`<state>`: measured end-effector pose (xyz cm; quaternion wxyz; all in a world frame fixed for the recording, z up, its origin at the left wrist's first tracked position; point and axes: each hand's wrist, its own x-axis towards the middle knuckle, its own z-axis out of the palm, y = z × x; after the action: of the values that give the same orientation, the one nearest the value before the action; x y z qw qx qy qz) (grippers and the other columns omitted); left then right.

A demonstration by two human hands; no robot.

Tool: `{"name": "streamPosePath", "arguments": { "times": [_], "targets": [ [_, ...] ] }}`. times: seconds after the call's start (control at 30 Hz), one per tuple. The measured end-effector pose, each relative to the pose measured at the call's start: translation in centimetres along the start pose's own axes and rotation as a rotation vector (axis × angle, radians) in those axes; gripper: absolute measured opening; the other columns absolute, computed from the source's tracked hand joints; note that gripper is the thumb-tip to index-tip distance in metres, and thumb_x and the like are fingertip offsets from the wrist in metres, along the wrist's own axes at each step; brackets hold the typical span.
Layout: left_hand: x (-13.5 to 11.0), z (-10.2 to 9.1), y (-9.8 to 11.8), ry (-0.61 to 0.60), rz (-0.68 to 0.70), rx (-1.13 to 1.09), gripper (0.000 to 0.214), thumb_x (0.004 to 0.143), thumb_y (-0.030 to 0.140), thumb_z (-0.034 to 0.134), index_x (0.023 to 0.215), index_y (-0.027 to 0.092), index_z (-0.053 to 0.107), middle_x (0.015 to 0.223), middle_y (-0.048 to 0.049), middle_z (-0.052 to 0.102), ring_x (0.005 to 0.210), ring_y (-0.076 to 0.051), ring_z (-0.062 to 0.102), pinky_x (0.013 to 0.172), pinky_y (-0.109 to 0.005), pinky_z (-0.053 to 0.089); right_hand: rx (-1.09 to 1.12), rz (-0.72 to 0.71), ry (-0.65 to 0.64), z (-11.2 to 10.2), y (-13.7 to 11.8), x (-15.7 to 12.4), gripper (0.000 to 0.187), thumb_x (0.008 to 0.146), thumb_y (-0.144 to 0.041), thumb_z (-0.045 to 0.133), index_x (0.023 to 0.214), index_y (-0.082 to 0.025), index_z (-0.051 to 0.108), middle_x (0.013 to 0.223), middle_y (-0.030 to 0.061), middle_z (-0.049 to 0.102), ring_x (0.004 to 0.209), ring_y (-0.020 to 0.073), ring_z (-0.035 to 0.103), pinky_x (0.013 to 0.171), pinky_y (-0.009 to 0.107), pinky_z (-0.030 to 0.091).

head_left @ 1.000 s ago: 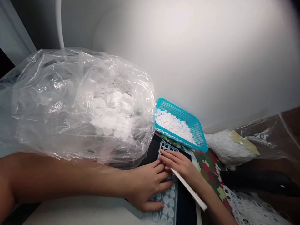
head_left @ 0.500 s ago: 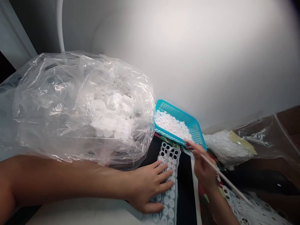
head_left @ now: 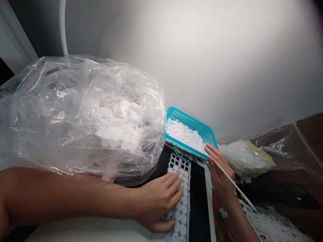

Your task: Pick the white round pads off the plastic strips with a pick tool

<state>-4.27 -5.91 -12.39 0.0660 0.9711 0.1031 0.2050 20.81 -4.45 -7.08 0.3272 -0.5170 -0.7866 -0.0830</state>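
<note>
My left hand (head_left: 161, 200) lies with its fingers spread over a translucent tray of round cavities (head_left: 183, 205). White discs sit in most of the cavities I can see, while several at the far end show black. In my right hand (head_left: 222, 174) is a thin white stick (head_left: 238, 189), gripped between the fingers. The fingertips and the stick's tip are at the near right rim of a turquoise basket (head_left: 210, 136). Small white discs (head_left: 185, 132) are heaped inside this basket.
A large clear plastic bag (head_left: 50, 111) with white round pieces fills the left side. To the right lie a smaller bag of white pieces (head_left: 248, 161) and a heap of perforated white strips (head_left: 274, 223). A black mat (head_left: 200, 205) is under the tray.
My right hand has moved slightly, bringing the stick's tip to the basket's rim, and its fingers have drawn closer around the stick. My left hand stays on the tray.
</note>
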Motion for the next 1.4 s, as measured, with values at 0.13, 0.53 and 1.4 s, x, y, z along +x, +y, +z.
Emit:
{"name": "streamPosePath", "arguments": {
  "times": [0.13,0.53,1.4],
  "targets": [
    [0.0,0.1,0.1,-0.010,-0.030,0.020,0.071,0.083,0.050,0.040,0.130,-0.004,0.042,0.137,-0.0277,0.040,0.128,-0.036,0.039,0.111,-0.041,0.024,0.084,0.073,0.034,0.8,-0.2,-1.4,0.030,0.092,-0.022,0.044,0.118,-0.025,0.059,0.114,0.0075,0.061,0.110,0.0245,0.057,0.095,0.044,0.046],
    [0.0,0.3,0.3,-0.016,-0.074,0.056,0.075,0.084,0.053,0.036,0.130,-0.006,0.041,0.135,-0.0284,0.042,0.129,-0.036,0.037,0.112,-0.038,0.019,0.333,-0.040,-0.404,2.7,-1.8,-4.3,0.033,0.092,-0.016,0.042,0.121,-0.025,0.056,0.116,0.0079,0.062,0.107,0.0203,0.059,0.090,0.035,0.051],
    [0.1,0.3,0.3,-0.023,-0.058,0.046,0.073,0.085,0.052,0.033,0.128,-0.007,0.044,0.131,-0.0277,0.046,0.127,-0.037,0.040,0.112,-0.040,0.020,0.256,-0.348,-0.323,3.1,-1.9,-4.3,0.044,0.089,-0.005,0.044,0.131,-0.017,0.047,0.119,0.0115,0.063,0.114,0.0216,0.057,0.092,0.041,0.053]
  ]
}}
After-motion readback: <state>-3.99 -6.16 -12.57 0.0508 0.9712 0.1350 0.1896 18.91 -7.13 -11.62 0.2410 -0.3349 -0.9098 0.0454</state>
